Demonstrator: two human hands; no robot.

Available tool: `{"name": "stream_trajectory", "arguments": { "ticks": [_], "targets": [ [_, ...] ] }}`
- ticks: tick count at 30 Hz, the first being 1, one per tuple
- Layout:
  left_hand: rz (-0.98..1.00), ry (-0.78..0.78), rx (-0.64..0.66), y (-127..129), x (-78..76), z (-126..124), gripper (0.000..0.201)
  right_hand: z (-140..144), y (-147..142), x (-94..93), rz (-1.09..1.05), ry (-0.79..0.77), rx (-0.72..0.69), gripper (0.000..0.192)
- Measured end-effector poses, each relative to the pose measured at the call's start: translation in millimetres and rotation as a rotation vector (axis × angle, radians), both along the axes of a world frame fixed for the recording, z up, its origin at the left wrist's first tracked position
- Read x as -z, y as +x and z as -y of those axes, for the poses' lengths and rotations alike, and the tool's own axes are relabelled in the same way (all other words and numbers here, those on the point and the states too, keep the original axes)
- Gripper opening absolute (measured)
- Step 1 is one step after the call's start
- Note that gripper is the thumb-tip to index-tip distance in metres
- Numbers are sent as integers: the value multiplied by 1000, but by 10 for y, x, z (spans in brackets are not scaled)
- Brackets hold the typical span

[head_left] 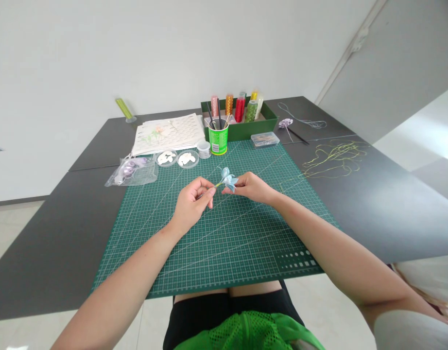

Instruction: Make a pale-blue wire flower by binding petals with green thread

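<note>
A small light-blue ribbon flower [229, 179] on a thin yellow-green stem is held above the green cutting mat [216, 243]. My left hand [193, 200] pinches the stem end between thumb and fingers. My right hand [250, 187] grips the blue petals from the right. Both hands hover over the middle of the mat, a few centimetres apart.
A green cup of tools [218, 137], a green box of thread spools [242, 116], a clear pin case [265, 140], two small dishes of white pieces [177, 158], a plastic bag [132, 171] and paper sheets [169, 132] lie behind. Loose yellow-green thread [335, 158] sprawls on the right of the dark table [384, 204].
</note>
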State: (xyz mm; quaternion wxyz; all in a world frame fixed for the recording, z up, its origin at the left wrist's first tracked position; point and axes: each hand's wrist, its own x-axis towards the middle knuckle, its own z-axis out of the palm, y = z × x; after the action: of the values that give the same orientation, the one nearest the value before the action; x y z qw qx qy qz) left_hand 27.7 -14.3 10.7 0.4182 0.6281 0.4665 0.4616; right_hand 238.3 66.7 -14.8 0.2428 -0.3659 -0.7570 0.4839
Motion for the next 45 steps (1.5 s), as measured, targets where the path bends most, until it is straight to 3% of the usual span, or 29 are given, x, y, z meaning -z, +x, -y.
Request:
{"name": "stream_trajectory", "arguments": {
  "ticks": [10,26,36,45],
  "targets": [
    [-114,97,-199,-82,64,-85,13,57,18,-95,75,-30,-118,29],
    [-211,134,-319,-180,106,-172,11,117,76,-263,15,-100,-258,25],
    [-484,16,-148,-132,90,-147,11,189,117,-405,-273,-201,-219,17],
    [-442,-52,71,-18,86,-75,12,211,118,-373,-482,-184,-47,22]
  ]
}}
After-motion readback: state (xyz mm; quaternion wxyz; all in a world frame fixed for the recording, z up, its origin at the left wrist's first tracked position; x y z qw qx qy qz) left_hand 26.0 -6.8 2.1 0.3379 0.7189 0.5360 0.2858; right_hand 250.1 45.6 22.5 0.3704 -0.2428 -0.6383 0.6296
